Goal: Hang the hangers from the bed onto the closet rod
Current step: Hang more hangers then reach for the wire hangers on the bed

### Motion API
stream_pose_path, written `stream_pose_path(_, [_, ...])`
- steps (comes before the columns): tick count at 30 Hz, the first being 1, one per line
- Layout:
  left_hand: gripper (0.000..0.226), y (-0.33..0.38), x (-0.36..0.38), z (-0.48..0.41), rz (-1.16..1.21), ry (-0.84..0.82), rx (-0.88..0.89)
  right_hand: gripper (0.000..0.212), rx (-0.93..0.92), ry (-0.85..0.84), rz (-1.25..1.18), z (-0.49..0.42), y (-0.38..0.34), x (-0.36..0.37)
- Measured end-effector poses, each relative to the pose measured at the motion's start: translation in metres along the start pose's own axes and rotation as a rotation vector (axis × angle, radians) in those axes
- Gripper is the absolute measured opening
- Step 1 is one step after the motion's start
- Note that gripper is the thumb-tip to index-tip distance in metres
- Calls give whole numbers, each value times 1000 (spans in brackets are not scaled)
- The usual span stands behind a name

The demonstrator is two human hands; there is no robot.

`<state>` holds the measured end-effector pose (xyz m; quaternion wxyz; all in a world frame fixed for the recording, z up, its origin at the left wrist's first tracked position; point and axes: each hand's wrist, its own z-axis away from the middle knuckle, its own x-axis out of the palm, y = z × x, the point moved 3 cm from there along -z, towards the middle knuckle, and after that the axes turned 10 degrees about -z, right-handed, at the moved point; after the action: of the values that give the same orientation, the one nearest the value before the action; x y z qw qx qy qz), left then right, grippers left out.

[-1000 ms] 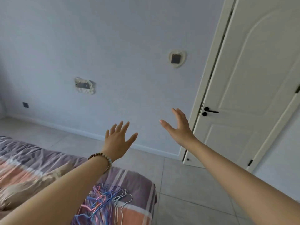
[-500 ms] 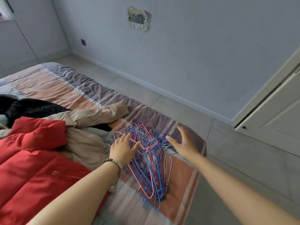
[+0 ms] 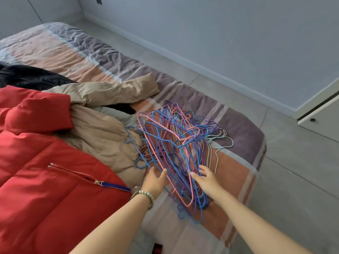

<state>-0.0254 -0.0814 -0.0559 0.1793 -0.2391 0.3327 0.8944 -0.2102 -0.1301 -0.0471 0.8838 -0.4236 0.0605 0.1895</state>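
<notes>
At the bed (image 3: 238,125) corner, hangers (image 3: 174,143) are piled, none hung yet. Left hand (image 3: 155,182) and right hand (image 3: 205,180) are spread, gripping nothing.

View tilts down off wall (image 3: 220,33) and door (image 3: 322,116) onto bed (image 3: 244,129). Now left hand (image 3: 155,182) and right hand (image 3: 206,180) sit lower centre of frame, down from mid-air, fingers spread at near end of hanger pile (image 3: 176,147).

You're not seeing any readable txt, labels, brands, nos. or signs anywhere in this view.
</notes>
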Motion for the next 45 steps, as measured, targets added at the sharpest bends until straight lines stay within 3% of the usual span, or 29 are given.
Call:
stream_pose_path(7, [55,-16,25,-20,369,57,-71,49,-11,25,-8,-19,32,18])
stream_pose_path(11, [10,-23,32,-15,406,48,-74,46,-41,71,-56,-19,38,25])
stream_pose_path(12, [8,-22,32,-12,441,52,-56,44,-39,86,-91,-17,37,26])
stream_pose_path(20, [29,24,-14,22,591,180,147,15,-41,-5,-562,20,-29,2])
stream_pose_path(24, [26,96,-58,53,649,223,305,23,-181,-150,-646,62,-103,-37])
stream_pose_path(27, [19,156,-87,87,477,232,439,22,-274,-204,-710,101,-158,-80])
stream_pose_path(30, [21,217,-105,128,441,111,444,16,-354,-259,-728,155,-209,-125])
stream_pose_path(34, [44,299,-114,198,511,-285,329,10,-478,-237,-734,228,-265,-184])
stream_pose_path(36, [59,336,-118,234,434,-406,388,9,-547,-196,-727,262,-286,-215])
stream_pose_path(39, [78,386,-122,288,286,-445,518,10,-661,-115,-700,314,-311,-258])
stream_pose_path(42, [78,421,-119,350,136,-487,623,8,-765,-10,-655,362,-326,-296])
stream_pose_path(45, [83,445,-113,405,17,-694,688,5,-862,142,-591,408,-327,-333])
